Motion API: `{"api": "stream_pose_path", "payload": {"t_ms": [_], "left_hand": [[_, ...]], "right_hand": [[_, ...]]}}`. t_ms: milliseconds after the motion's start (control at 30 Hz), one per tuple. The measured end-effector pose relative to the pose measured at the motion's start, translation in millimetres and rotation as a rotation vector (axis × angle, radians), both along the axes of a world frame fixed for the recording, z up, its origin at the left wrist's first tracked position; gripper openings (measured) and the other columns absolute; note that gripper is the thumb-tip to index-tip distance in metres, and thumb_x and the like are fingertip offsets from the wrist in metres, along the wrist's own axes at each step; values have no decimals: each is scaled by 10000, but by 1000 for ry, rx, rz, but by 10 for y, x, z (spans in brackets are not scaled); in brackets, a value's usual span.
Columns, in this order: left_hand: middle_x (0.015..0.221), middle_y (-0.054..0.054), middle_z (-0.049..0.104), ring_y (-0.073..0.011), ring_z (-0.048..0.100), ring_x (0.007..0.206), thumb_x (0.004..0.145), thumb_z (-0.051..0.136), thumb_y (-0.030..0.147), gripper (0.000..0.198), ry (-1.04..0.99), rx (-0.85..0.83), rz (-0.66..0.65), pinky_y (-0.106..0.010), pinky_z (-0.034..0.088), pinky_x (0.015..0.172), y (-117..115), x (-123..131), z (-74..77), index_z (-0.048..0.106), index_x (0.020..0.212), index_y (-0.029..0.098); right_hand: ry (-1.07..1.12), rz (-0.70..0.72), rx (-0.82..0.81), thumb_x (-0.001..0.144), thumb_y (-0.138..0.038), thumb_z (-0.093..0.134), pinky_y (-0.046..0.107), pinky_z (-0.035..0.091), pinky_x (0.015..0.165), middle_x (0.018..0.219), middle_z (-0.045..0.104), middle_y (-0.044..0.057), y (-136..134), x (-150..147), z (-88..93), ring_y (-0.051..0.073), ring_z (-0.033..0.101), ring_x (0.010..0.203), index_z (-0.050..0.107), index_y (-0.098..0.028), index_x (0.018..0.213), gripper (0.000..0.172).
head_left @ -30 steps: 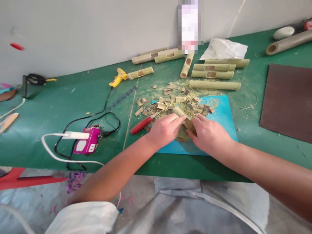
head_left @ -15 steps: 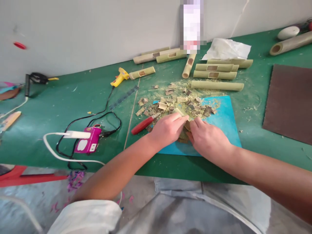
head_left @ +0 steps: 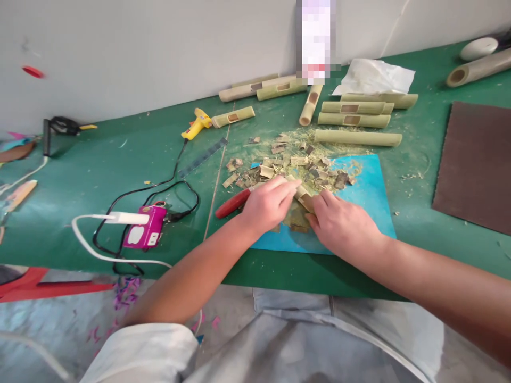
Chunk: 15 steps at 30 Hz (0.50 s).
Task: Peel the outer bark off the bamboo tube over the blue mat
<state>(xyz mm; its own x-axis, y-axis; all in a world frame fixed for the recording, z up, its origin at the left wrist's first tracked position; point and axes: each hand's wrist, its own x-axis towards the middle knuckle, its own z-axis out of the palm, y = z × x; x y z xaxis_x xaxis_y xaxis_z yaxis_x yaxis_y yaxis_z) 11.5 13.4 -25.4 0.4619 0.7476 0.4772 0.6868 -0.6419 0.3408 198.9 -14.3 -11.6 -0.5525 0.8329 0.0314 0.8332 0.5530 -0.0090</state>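
A short bamboo tube (head_left: pixel 302 195) with a cut-out in its side lies slantwise between my hands, above the blue sheet (head_left: pixel 373 207). My right hand (head_left: pixel 345 219) is closed round its near end, which the fingers hide. At the far end, my left hand (head_left: pixel 269 205) has its fingers bent together against the tube; its fingertips are partly hidden. Just left of that hand lies a red-handled knife (head_left: pixel 232 204), its blade mostly covered by the hand. Bamboo chips (head_left: pixel 297 160) and shavings are heaped beyond the tube.
Several cut bamboo tubes (head_left: pixel 353 119) lie at the back, some near a crumpled white paper (head_left: pixel 373 77). A yellow glue gun (head_left: pixel 196 125) trails its cord to a magenta power adapter (head_left: pixel 146 227) on the left. A brown sheet (head_left: pixel 475 165) lies at right on the green table (head_left: pixel 415 218).
My left hand has drawn back left along the tube, baring its cut-out and covering the knife's blade. My right hand has stayed nearly in place. The view has shifted slightly.
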Motion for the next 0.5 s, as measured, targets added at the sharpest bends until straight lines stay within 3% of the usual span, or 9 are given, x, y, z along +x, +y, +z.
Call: {"api": "stream_pose_path", "payload": {"t_ms": [100,300,500], "left_hand": [[979,-91,681,-148,649,883,983,426,220,288,-79,14,59,-276,545,814,23,-55,11,656,1128,127],[967,-93,689,-151,656,861,974,443,214,282,-52,-25,64,-279,546,798,33,-76,6,665,1117,116],[1021,-90,700,-161,668,899,971,450,227,280,-28,-32,107,-285,551,814,57,-137,-3,671,1122,144]], "right_hand": [[25,-25,-27,930,-235,406,282,233,502,877,606,91,25,23,12,149,555,669,611,-149,984,228],[54,-58,25,943,-287,373,299,190,501,774,596,72,33,50,3,148,538,613,622,-160,827,302],[123,-52,107,884,-332,489,289,259,539,857,615,81,41,94,35,170,567,703,628,-155,960,238]]}}
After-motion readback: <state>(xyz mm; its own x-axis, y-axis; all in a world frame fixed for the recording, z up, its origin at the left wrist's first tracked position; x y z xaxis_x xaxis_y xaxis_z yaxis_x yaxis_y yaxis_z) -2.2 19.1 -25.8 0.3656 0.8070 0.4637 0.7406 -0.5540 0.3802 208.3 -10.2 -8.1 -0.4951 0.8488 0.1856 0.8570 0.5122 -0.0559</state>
